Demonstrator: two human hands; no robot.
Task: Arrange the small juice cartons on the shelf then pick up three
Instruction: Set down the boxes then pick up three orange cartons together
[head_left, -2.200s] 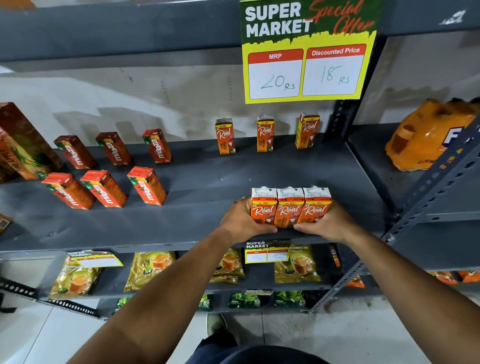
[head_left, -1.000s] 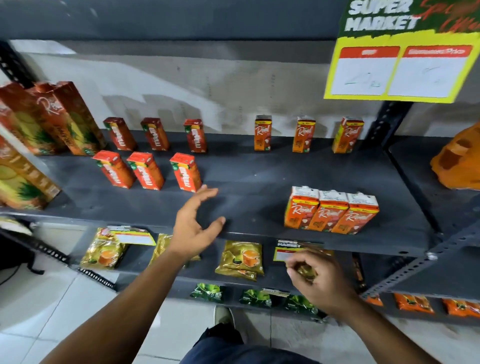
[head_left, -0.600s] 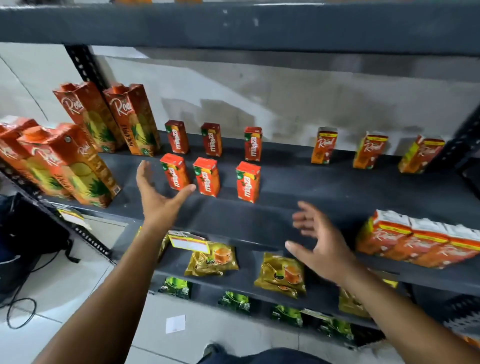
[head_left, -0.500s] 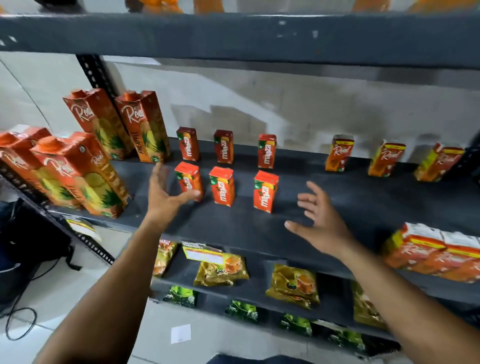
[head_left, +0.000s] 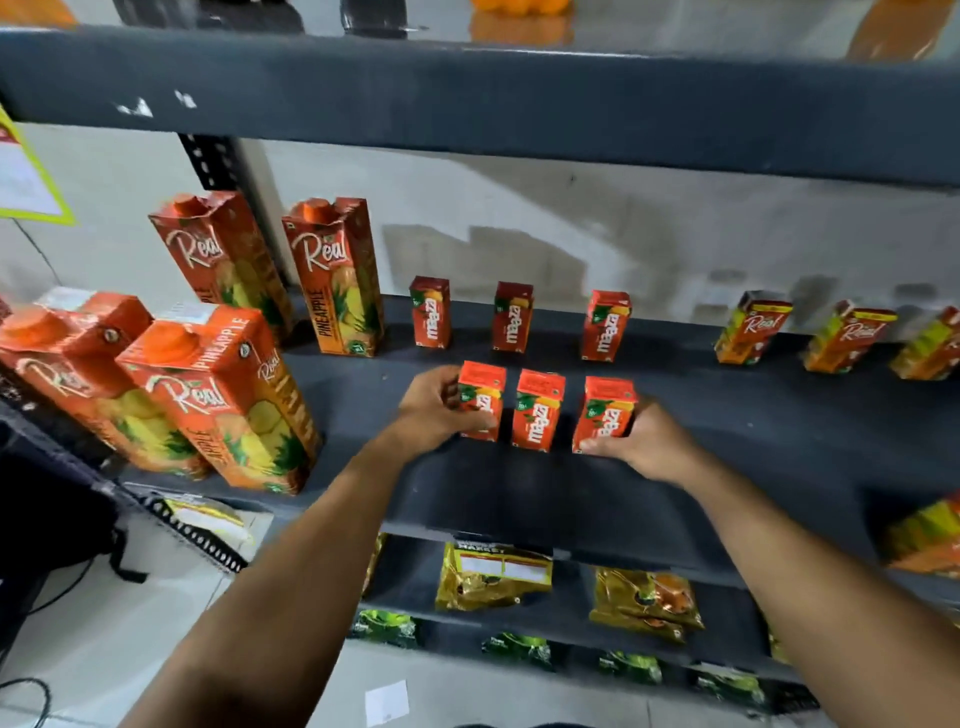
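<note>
Three small red Maaza cartons stand upright in a front row on the dark grey shelf (head_left: 519, 499). My left hand (head_left: 434, 402) grips the left carton (head_left: 483, 397) from its left side. My right hand (head_left: 644, 439) grips the right carton (head_left: 605, 410) from its right side. The middle carton (head_left: 537, 408) stands between them with small gaps on both sides, untouched. Three more Maaza cartons (head_left: 513, 317) stand spaced apart in a back row. Small orange Real cartons (head_left: 753, 327) line the back right.
Tall Real pineapple cartons (head_left: 337, 275) stand at the left of the shelf, the nearest one (head_left: 218, 400) close to my left forearm. A blurred group of small Real cartons (head_left: 930, 540) sits at the front right edge. Tea packets (head_left: 493, 577) lie on the lower shelf.
My view swung left from the Real cartons to the Maaza cartons. Both hands, open in the air half a second ago, have closed on the outer two front-row Maaza cartons.
</note>
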